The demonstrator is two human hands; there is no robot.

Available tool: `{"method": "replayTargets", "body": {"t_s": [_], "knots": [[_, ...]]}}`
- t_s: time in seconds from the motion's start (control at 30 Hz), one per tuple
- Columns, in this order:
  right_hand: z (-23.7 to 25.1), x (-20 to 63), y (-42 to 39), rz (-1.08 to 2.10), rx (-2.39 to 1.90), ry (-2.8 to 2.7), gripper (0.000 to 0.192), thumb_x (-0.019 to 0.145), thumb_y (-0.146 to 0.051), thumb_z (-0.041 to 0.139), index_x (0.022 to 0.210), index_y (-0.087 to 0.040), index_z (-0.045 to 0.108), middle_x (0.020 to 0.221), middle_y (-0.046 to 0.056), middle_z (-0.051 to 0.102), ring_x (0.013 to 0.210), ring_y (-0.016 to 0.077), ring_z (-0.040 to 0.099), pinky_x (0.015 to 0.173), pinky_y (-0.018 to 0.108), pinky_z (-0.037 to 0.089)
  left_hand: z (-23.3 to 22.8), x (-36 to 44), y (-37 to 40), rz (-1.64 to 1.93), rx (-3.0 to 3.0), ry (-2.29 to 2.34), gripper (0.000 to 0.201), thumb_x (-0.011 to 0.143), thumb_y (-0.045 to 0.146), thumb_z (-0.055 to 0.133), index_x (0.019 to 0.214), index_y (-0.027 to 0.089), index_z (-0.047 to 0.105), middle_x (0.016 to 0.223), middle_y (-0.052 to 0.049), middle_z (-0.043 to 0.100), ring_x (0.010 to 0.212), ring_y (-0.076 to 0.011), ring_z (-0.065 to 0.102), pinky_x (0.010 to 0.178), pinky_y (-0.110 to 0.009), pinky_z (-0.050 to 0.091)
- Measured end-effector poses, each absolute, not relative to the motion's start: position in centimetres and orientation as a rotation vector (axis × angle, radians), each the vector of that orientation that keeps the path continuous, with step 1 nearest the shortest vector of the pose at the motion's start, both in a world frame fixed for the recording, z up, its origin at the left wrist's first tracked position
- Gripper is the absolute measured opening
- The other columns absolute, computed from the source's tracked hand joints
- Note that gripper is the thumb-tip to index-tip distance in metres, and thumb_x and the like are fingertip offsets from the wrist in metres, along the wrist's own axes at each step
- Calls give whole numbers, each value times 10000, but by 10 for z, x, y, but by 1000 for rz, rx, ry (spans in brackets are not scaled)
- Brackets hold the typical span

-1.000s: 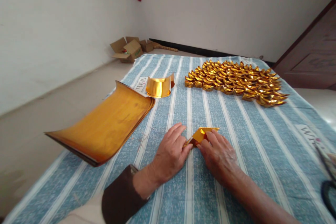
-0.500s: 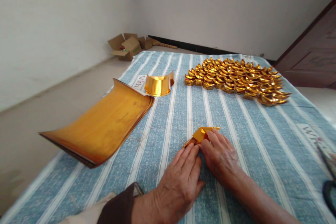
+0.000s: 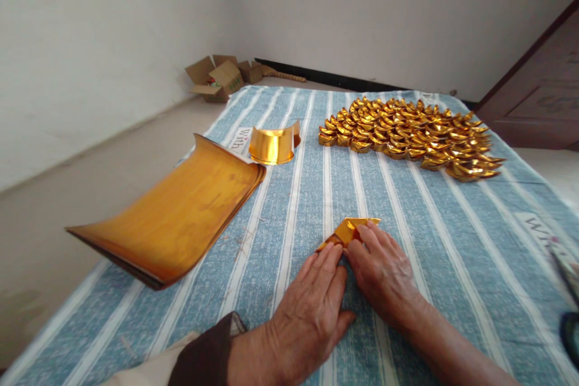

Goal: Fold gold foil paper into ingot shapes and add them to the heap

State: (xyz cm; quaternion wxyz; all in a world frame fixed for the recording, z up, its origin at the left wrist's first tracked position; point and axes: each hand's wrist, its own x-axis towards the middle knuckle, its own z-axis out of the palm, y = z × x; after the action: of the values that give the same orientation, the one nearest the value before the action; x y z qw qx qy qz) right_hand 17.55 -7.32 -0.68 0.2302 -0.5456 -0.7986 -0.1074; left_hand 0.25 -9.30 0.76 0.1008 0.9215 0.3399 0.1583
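Observation:
A small piece of folded gold foil paper [image 3: 347,230] lies on the striped cloth in front of me, its top edge straight and its left side slanting. My left hand [image 3: 314,307] rests with fingers stretched flat, the tips pressing the paper's lower left edge. From the right, my right hand [image 3: 382,262] grips the paper with curled fingers, which hide its lower right part. Farther off on the right stand many folded gold paper ingots [image 3: 402,132], packed in rows. A stack of gold paper sheets [image 3: 176,217] with curled ends lies to the left.
A curved gold foil strip [image 3: 272,146] stands past the stack. Blue-and-white striped cloth [image 3: 280,217] covers the table. Black-handled scissors [image 3: 567,313] show partly at the right edge. Open cardboard boxes [image 3: 219,79] sit on the floor beyond, near the wall.
Almost nothing differs. The fingers of both hands keep their places on the folded paper, and the view has shifted very slightly.

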Motion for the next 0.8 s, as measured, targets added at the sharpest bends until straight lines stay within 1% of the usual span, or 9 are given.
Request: {"method": "replayTargets", "body": {"t_s": [0.17, 0.33, 0.57, 0.67, 0.8], "knots": [[-7, 176, -74, -271, -1494, -2193, 180, 918, -164, 497, 801, -166, 634, 923, 133, 630, 936, 302, 576, 747, 418, 504, 8, 2, -93, 468, 2694, 1031, 558, 822, 208, 650, 1313, 40, 446, 1437, -277, 444, 1376, -376, 388, 1058, -540, 461], [-9, 176, -75, -265, -1501, -2177, 225, 941, -168, 462, 811, -165, 647, 920, 134, 634, 965, 310, 573, 767, 426, 498, 9, 2, -92, 413, 2696, 1032, 568, 826, 201, 643, 1325, 32, 430, 1448, -282, 430, 1390, -374, 365, 1070, -546, 442], [-9, 176, -74, -265, -1512, -2180, 264, 960, -172, 436, 793, -165, 641, 929, 127, 639, 973, 292, 575, 791, 412, 488, 11, 3, -91, 380, 2716, 1023, 552, 858, 216, 595, 1347, 42, 407, 1432, -265, 463, 1385, -363, 378, 1068, -570, 421], [-8, 176, -75, -240, -1526, -2189, 260, 960, -170, 438, 797, -167, 640, 934, 126, 640, 983, 291, 575, 802, 411, 483, 12, 2, -91, 385, 2711, 1028, 531, 869, 215, 576, 1348, 55, 411, 1436, -257, 462, 1389, -353, 375, 1077, -561, 411], [-8, 175, -75, -209, -1558, -2186, 223, 948, -173, 467, 799, -178, 633, 936, 113, 639, 977, 290, 577, 808, 409, 483, 11, 2, -91, 385, 2714, 1018, 530, 861, 227, 595, 1334, 57, 429, 1431, -250, 471, 1387, -357, 379, 1076, -559, 415]]}}
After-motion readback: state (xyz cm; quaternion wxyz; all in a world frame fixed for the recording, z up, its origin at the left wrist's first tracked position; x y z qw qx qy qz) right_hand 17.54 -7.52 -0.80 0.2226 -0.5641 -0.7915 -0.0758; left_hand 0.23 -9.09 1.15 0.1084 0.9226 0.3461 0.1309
